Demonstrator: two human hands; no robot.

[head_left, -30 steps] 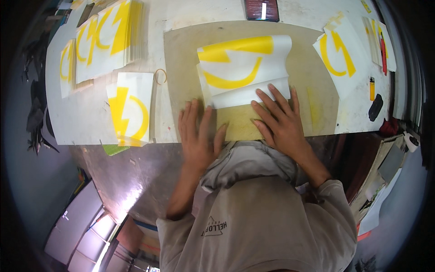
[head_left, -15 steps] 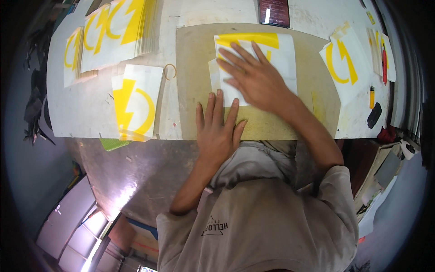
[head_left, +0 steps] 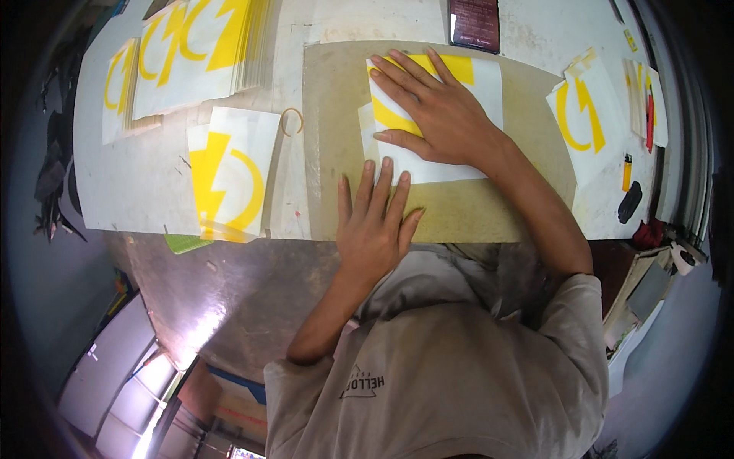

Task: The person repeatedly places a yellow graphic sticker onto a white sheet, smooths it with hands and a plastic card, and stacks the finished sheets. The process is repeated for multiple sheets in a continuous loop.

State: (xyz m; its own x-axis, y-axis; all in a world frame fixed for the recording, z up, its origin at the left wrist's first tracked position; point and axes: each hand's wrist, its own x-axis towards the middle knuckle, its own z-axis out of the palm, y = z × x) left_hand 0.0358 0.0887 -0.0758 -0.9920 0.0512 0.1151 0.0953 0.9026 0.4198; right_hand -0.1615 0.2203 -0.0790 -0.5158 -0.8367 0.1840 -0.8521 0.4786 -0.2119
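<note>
Up from the near edge to the far edge: my right grip (head_left: 440,115) has crossed the yellow-and-white sheet (head_left: 489,96), which has gone from curled to flat

My right grip is spread wide, palm down on the sheet and closed around nothing. Its four fingers fan up and to the left, the tips at the sheet's far edge over the yellow band. The thumb stands well away from them, pointing left, its tip near a pale flap (head_left: 366,126) that juts out past the sheet's left side. Behind this grip, my right forearm (head_left: 535,191) slants back toward me over the table's near edge, elbow out to the right.

Nearer to me and a little left, my left grip (head_left: 375,229) is also wide and holds nothing. Its fingers point away from me, slightly parted, with the foremost tips over the sheet's lower left corner and the thumb out to the right. The palm lies over the brownish mat (head_left: 332,130), and my left forearm (head_left: 329,314) rises to it from lower left.

Left of my left grip, a folded printed piece (head_left: 256,145) rests on the table (head_left: 153,176). Beyond my right grip, past the mat, lies a dark phone (head_left: 474,27); well to its right is a yellow lighter (head_left: 627,172).
</note>
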